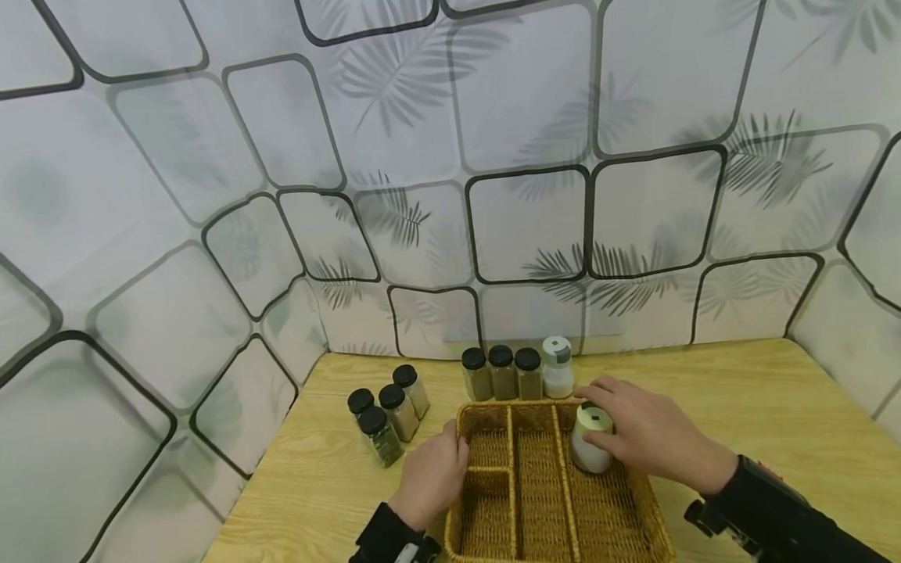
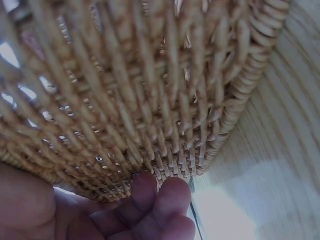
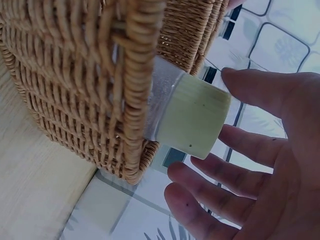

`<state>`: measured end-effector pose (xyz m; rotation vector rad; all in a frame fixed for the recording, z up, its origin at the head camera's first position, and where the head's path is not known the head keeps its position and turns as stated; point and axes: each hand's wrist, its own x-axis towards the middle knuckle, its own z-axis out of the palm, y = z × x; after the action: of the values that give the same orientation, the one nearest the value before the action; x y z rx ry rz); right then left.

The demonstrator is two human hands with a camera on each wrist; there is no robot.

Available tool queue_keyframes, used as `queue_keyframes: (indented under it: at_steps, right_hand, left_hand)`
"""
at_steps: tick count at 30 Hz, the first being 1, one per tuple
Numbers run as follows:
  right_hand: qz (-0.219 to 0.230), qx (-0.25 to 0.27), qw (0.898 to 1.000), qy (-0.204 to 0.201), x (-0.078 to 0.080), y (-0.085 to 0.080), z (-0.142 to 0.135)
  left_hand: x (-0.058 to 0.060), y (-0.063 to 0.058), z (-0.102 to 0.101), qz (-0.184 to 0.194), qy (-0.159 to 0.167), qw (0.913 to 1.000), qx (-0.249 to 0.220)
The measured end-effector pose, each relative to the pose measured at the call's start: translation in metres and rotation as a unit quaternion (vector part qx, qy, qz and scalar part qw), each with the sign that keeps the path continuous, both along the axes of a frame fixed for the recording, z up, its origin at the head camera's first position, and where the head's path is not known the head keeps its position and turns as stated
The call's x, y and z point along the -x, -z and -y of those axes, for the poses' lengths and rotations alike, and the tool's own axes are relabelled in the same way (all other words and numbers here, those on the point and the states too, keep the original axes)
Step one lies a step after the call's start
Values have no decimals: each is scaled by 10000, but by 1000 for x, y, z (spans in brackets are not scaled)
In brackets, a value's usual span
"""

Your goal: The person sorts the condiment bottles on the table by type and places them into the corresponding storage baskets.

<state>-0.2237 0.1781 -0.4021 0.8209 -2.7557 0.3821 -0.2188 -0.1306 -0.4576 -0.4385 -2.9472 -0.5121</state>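
A divided wicker basket was set on the wood-patterned tabletop, its left side gripped by the left hand, whose fingertips were seen in the left wrist view against the outer weave. A white jar was placed in the right-hand compartment, near the far wall, its pale green lid raised above the rim. The lid was held between the thumb and fingers of the right hand. Beyond the basket, three black-lidded jars were lined up beside a white-lidded jar. To the left, four more black-lidded jars were clustered. The tabletop was backed by a patterned covering.
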Motion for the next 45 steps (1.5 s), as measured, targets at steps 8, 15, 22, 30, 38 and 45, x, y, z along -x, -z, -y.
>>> queue_keyframes:
  at_steps: [8,15,22,30,38,45]
  right_hand:
    - [-83,64,9999,49,5,-4,2]
    - [-147,134,9998,92,15,-15,3]
    - [-116,105,9998,107,28,-23,0]
    - [-180,146,9997,24,43,-28,-1]
    - [-194,86,9997,-142,57,-24,-3]
    - [-90,165,9997,-176,68,-22,-4]
  left_hand:
    - [0,1,1,132,-7,9999,-86]
    - [1,1,1,238,-50,9997,-38]
    - [2,0,0,238,-81,9997,-20]
    - [2,-1,-1,204,-87,9997,-53]
    - [0,-1,-1,229,-82,9997,-43]
    - [0,-1,-1,293,-64,9995,-100]
